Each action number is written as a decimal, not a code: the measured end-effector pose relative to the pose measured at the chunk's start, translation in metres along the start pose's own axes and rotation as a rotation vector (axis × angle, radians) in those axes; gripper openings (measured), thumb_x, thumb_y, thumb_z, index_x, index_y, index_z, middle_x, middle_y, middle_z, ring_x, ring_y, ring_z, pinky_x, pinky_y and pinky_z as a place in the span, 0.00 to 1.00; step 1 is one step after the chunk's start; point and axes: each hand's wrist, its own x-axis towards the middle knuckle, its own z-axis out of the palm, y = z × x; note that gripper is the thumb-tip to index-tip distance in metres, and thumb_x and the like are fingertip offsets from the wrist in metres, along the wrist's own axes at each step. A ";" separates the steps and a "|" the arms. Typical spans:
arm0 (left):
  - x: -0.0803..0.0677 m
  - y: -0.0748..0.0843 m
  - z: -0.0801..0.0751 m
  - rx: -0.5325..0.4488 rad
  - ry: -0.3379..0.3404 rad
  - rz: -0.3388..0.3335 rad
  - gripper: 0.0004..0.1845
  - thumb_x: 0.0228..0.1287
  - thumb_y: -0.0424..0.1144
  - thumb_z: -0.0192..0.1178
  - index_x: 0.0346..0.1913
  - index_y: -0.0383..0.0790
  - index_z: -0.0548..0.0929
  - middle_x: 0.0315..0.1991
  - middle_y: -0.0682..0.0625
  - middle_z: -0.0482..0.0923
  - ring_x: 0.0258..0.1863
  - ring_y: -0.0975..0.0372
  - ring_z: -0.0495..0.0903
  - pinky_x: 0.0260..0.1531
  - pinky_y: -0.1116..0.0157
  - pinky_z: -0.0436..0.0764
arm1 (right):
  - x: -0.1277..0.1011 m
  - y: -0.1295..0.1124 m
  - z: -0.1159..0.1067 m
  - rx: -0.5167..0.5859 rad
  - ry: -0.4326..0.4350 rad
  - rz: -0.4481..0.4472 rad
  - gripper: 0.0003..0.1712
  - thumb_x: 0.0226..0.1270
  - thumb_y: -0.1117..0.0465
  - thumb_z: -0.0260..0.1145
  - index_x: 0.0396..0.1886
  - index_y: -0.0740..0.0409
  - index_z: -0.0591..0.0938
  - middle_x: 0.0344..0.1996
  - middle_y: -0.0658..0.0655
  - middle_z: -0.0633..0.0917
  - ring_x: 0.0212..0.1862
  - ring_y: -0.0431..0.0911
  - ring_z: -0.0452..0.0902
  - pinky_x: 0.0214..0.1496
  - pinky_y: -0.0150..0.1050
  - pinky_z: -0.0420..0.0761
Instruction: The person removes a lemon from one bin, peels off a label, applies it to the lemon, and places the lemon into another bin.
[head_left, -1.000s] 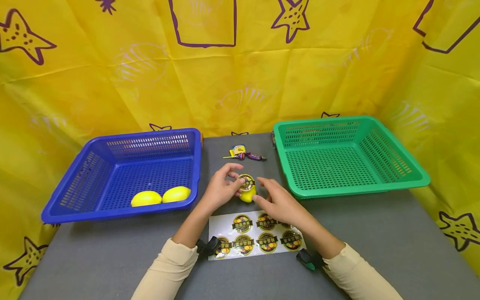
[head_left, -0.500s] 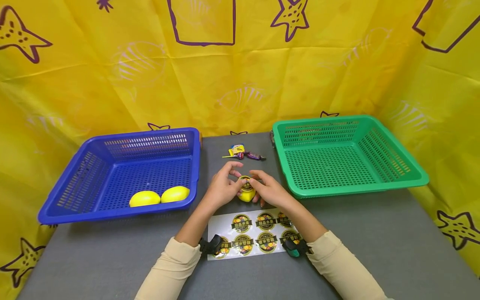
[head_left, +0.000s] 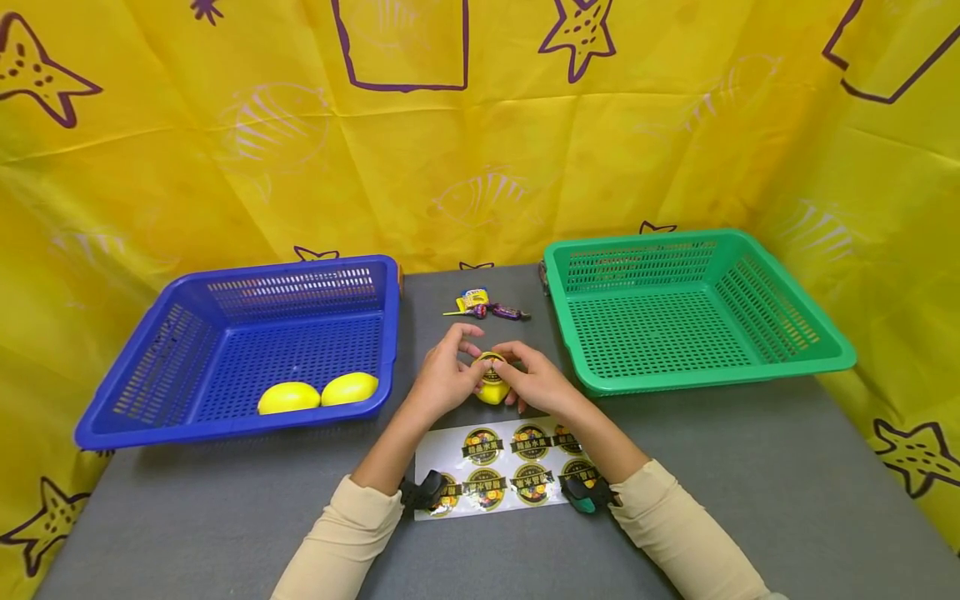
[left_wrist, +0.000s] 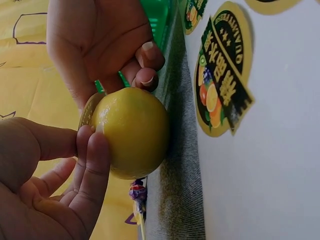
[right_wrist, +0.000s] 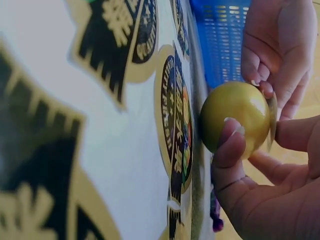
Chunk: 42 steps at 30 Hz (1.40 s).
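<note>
A yellow lemon [head_left: 492,394] sits on the grey table between my hands. Against its upper far side is a round black-and-gold fruit sticker [head_left: 491,372], which appears edge-on in the left wrist view. My left hand [head_left: 447,371] pinches the sticker's edge between thumb and fingers, with fingertips against the lemon [left_wrist: 132,132]. Fingers of my right hand [head_left: 542,381] curl round the lemon's other side, and its thumb presses on the sticker [right_wrist: 272,117]. Thumbs and fingers partly cover the sticker. Just in front lies a white sheet [head_left: 442,446] bearing several similar stickers.
At the left stands a blue basket [head_left: 300,342] with two lemons near its front wall. A green basket [head_left: 645,325] stands at the right. Behind the hands lie a lollipop [head_left: 477,312] and wrapped candies [head_left: 506,312]. Yellow printed cloth [head_left: 480,167] hangs behind.
My right hand has come in from the right and taken hold of the lemon, its thumb now on the sticker. The left hand has stayed nearly in place.
</note>
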 end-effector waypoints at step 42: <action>0.007 -0.031 -0.022 -0.413 -0.324 -0.322 0.24 0.69 0.26 0.59 0.66 0.38 0.70 0.58 0.36 0.77 0.28 0.54 0.86 0.31 0.56 0.86 | 0.011 0.011 -0.004 0.279 -0.076 0.081 0.18 0.75 0.65 0.62 0.60 0.63 0.71 0.47 0.67 0.77 0.20 0.47 0.77 0.21 0.37 0.80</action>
